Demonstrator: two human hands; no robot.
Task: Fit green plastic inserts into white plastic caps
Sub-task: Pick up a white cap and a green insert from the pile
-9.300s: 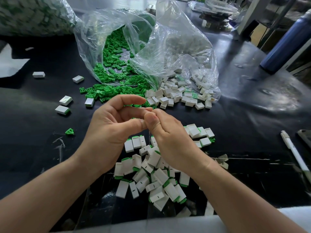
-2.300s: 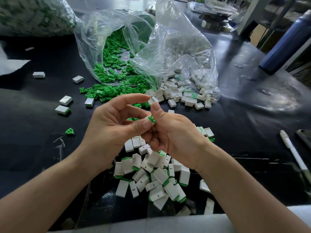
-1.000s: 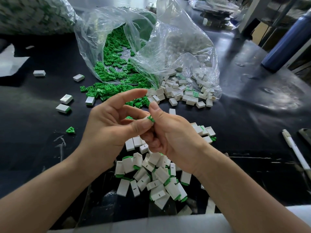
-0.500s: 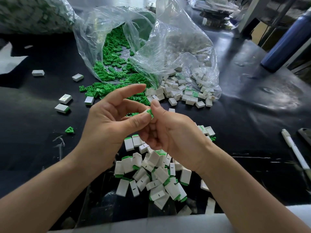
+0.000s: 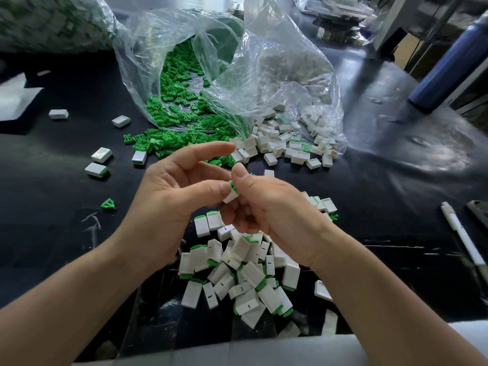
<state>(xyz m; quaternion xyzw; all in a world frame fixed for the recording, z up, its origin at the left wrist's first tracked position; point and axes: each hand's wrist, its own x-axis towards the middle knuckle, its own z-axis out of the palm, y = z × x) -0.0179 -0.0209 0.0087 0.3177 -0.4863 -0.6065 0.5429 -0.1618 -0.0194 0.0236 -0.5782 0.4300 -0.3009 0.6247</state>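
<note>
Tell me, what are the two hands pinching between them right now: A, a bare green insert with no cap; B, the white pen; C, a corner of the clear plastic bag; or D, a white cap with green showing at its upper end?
D: the left hand and right hand meet thumb to thumb on one white cap, with a green insert showing at its upper end.

The grip of the right hand [image 5: 269, 207] hides most of the white cap [image 5: 230, 198] and green insert [image 5: 232, 185]; the blue bottle [image 5: 449, 64], upper right, is cut off.
</note>
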